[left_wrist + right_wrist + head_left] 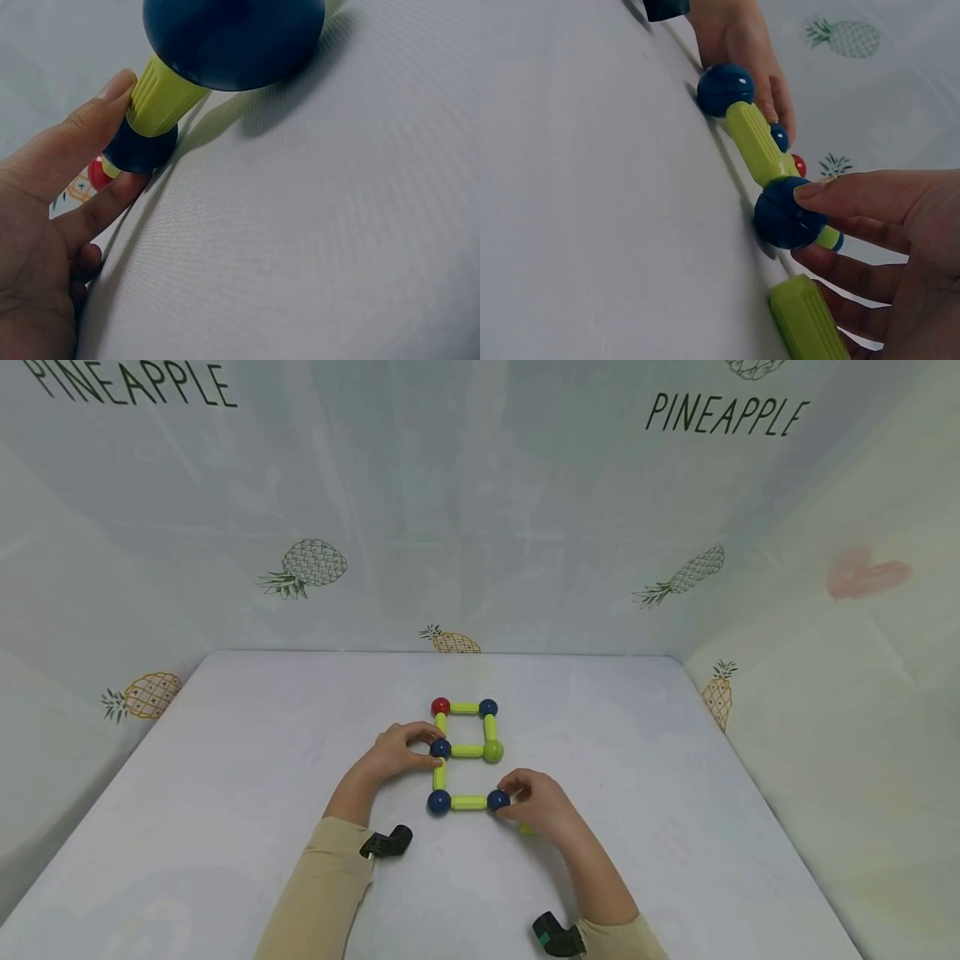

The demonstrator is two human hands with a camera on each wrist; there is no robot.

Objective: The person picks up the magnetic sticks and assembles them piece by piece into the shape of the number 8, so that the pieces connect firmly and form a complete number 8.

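A flat figure of yellow-green rods and colored balls lies on the table. Its upper part is a square with a red ball, a blue ball and a green ball at corners. My left hand pinches the fourth corner, a blue ball, between thumb and finger. From there a rod runs down to a blue corner ball, and a bottom rod leads right. At that rod's end, my right hand pinches another blue ball with thumb and fingers.
A loose yellow-green rod lies under my right hand, mostly hidden from the head view. The white table meets a pineapple-printed curtain at its back edge. Dark wrist devices sit by the left cuff and right cuff.
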